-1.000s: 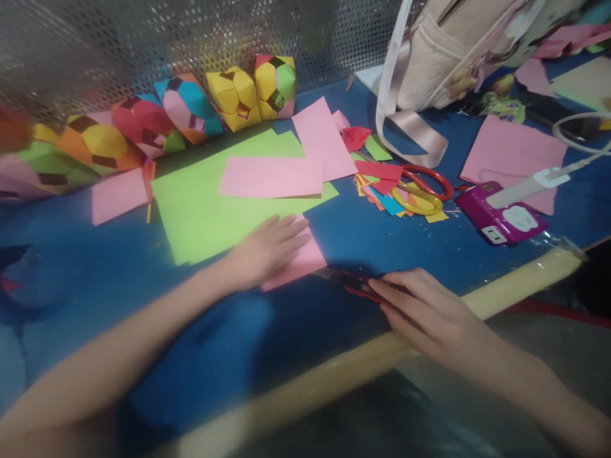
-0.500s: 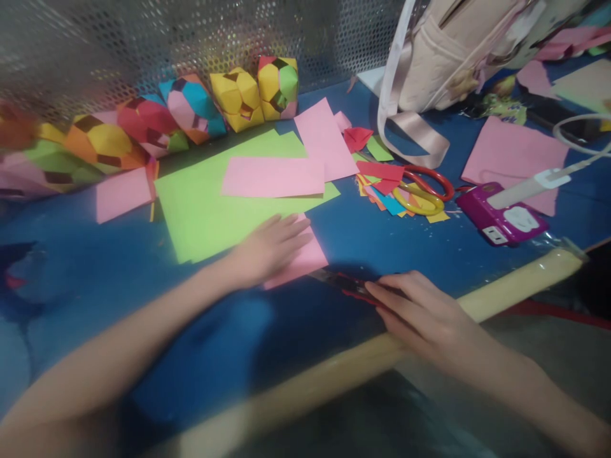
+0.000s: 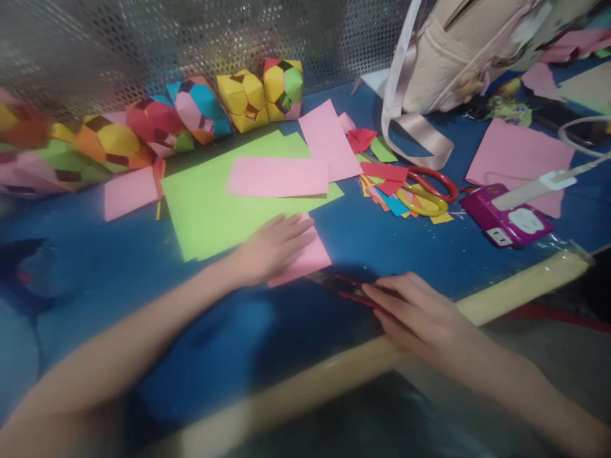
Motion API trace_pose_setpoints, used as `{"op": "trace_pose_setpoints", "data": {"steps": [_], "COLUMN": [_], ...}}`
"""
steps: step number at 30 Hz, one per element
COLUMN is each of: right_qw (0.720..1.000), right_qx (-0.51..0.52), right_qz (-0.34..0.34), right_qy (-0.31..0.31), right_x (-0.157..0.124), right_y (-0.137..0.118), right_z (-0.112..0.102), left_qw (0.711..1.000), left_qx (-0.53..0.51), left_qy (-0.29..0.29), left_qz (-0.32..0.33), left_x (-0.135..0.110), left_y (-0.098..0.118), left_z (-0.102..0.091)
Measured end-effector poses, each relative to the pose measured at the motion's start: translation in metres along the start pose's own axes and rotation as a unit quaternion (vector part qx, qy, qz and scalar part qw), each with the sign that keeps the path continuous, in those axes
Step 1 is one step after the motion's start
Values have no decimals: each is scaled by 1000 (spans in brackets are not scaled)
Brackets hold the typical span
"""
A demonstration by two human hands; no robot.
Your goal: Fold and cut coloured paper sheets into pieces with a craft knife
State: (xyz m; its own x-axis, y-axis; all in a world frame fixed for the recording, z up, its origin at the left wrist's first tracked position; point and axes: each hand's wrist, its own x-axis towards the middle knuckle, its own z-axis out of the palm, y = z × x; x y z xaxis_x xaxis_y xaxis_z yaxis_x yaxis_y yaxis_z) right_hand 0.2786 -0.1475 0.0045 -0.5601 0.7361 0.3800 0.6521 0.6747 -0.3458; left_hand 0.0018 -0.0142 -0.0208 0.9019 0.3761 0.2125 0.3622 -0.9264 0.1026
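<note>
My left hand lies flat with its fingers stretched over a folded-looking pink paper on the blue table. In my right hand is a red and black box cutter, gripped by its handle. Its thin blade reaches left to the near edge of the pink paper; whether it is inside a fold I cannot tell. Beyond my left hand, green sheets are spread out, with one pink strip on top and another pink sheet overlapping their far right corner.
Folded paper modules stand in a row along the perforated metal panel. Scissors with red and yellow handles lie on paper scraps. A purple power adapter, a pale bag and its strap are to the right. The table's yellowish edge is nearest me.
The view has shifted slightly, so the things on the table sit a little further right. Both hands keep nearly the same pose, with the blade still at the paper's edge.
</note>
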Motion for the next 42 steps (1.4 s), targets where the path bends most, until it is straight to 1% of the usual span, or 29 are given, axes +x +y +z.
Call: {"op": "trace_pose_setpoints", "data": {"steps": [6, 13, 17, 22, 27, 31, 35, 42], "right_qw": [1000, 1000, 1000, 1000, 1000, 1000, 1000, 1000], "right_qx": [-1, 2, -2, -2, -9, -9, -17, -12], "right_qz": [-11, -7, -9, -5, -8, -9, -12, -5], "right_qy": [3, -3, 0, -14, -5, -13, -6, -19], "right_x": [1, 0, -1, -1, 1, 3, 4, 5], "right_y": [0, 1, 0, 0, -1, -2, -3, -3], "right_z": [2, 7, 9, 11, 13, 15, 16, 18], "left_qw": [1000, 1000, 1000, 1000, 1000, 1000, 1000, 1000], "left_qx": [22, 9, 18, 22, 7, -4, 9, 14], "left_qy": [8, 5, 12, 17, 10, 4, 4, 3], "left_qz": [7, 1, 11, 11, 0, -8, -3, -5], "left_x": [1, 0, 1, 1, 0, 0, 0, 1], "left_y": [0, 0, 1, 1, 1, 1, 1, 1], "left_z": [0, 1, 0, 0, 1, 2, 2, 3]}}
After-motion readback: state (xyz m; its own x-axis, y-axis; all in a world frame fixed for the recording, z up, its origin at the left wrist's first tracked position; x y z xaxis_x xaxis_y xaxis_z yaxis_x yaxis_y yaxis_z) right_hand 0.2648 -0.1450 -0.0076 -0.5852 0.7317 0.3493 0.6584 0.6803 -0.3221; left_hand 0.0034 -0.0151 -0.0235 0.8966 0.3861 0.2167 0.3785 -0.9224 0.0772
